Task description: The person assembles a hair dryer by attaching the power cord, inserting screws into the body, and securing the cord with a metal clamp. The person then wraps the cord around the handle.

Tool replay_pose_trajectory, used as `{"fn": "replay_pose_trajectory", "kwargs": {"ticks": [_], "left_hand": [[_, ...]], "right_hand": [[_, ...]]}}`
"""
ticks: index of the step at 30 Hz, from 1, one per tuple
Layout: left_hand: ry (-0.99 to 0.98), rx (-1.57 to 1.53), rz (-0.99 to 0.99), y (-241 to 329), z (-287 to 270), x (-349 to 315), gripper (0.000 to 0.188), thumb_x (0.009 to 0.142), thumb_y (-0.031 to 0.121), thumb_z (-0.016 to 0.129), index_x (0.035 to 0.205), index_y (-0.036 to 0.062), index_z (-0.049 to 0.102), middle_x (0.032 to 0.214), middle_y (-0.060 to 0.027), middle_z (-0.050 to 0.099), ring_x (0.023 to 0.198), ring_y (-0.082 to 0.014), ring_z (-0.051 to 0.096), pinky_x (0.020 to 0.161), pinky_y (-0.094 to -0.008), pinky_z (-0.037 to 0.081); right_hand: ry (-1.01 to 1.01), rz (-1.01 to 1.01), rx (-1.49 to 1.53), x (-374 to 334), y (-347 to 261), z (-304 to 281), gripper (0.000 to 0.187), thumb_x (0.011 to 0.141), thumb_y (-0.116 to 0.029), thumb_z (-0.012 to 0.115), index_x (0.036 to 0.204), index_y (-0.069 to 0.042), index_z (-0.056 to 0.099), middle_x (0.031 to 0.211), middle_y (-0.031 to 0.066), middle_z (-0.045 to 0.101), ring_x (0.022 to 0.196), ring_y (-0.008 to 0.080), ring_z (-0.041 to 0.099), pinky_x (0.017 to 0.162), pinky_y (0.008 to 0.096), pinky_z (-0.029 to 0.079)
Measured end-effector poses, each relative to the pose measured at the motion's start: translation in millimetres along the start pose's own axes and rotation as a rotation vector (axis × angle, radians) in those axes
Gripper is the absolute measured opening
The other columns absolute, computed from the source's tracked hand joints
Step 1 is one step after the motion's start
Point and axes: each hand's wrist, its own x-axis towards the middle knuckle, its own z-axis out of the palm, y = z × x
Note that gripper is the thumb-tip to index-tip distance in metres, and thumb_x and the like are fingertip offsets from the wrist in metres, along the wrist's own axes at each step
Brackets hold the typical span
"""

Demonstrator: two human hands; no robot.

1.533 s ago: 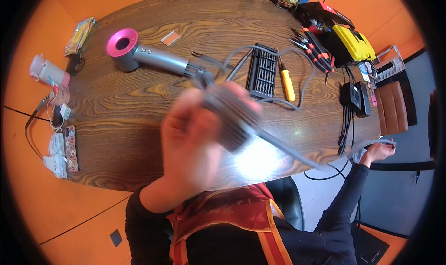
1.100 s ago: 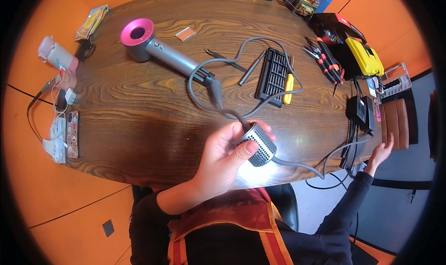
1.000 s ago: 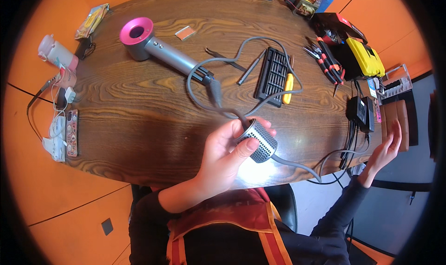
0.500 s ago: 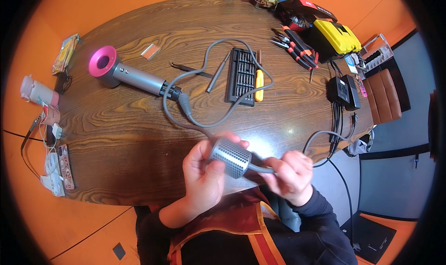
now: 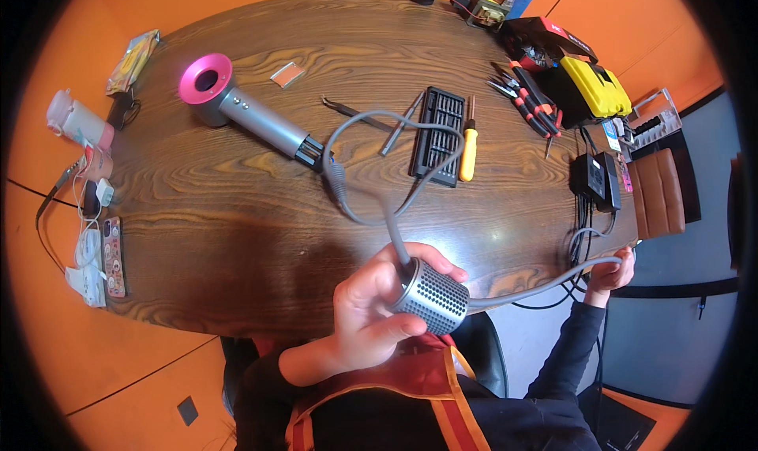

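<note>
My left hand (image 5: 371, 309) grips a silver perforated cylinder (image 5: 430, 297) at the table's near edge. A grey cable (image 5: 379, 206) runs through this cylinder. On one side it leads up to a grey hair dryer with a pink head (image 5: 237, 107), which lies on the wooden table (image 5: 237, 206). On the other side the cable (image 5: 545, 287) stretches right to my right hand (image 5: 609, 273), which holds it past the table's right edge.
A black bit case (image 5: 438, 135), a yellow-handled screwdriver (image 5: 468, 143) and tweezers (image 5: 347, 111) lie mid-table. Pliers, a yellow tool box (image 5: 596, 88) and black adapters (image 5: 596, 178) sit at the right. A phone (image 5: 113, 253), chargers and a small bottle (image 5: 75, 119) are at the left edge.
My right hand left the cylinder and moved out right along the cable, pulling it taut. The left hand keeps holding the cylinder.
</note>
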Motion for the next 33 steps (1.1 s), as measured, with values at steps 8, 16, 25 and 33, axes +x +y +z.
{"fn": "replay_pose_trajectory", "kwargs": {"ticks": [8, 16, 25, 33], "left_hand": [[-0.039, 0.141, 0.180, 6.9, -7.6, 4.2, 0.030, 0.080, 0.011, 0.070, 0.070, 0.0031, 0.043, 0.117, -0.0215, 0.051, 0.109, -0.0321, 0.057, 0.087, -0.0386, 0.051], [0.034, 0.198, 0.103, -9.6, -2.0, 7.2, 0.036, 0.079, 0.010, 0.071, 0.066, 0.0059, 0.038, 0.112, -0.0234, 0.055, 0.107, -0.0334, 0.059, 0.086, -0.0404, 0.051], [0.015, 0.134, 0.057, -14.6, 5.4, 5.3, 0.033, 0.079, 0.007, 0.071, 0.067, 0.0043, 0.040, 0.115, -0.0249, 0.053, 0.109, -0.0344, 0.057, 0.087, -0.0398, 0.050], [0.270, -0.110, 0.085, 6.7, -17.6, 10.3, 0.032, 0.083, 0.014, 0.068, 0.073, 0.0047, 0.039, 0.114, -0.0224, 0.053, 0.106, -0.0344, 0.059, 0.083, -0.0431, 0.054]], "right_hand": [[-0.321, 0.594, -0.094, -50.9, 83.9, 25.1, 0.041, 0.099, -0.031, 0.038, 0.096, 0.004, 0.059, 0.083, 0.0186, 0.064, 0.075, 0.0344, 0.063, 0.065, 0.0400, 0.047], [-0.113, 0.408, 0.086, 76.3, -60.0, -12.6, 0.036, 0.094, -0.015, 0.042, 0.119, 0.006, 0.055, 0.114, 0.0172, 0.061, 0.108, 0.0290, 0.057, 0.095, 0.0371, 0.041], [-0.428, -0.116, 0.891, 92.6, -204.2, -28.3, 0.019, 0.075, -0.009, 0.066, 0.091, -0.001, 0.061, 0.065, 0.0051, 0.050, 0.051, 0.0199, 0.048, 0.046, 0.0305, 0.038], [-0.180, -0.148, 0.292, 41.2, -77.7, 0.8, 0.026, 0.094, -0.022, 0.045, 0.074, -0.006, 0.043, 0.056, 0.0098, 0.039, 0.045, 0.0259, 0.041, 0.040, 0.0355, 0.032]]}}
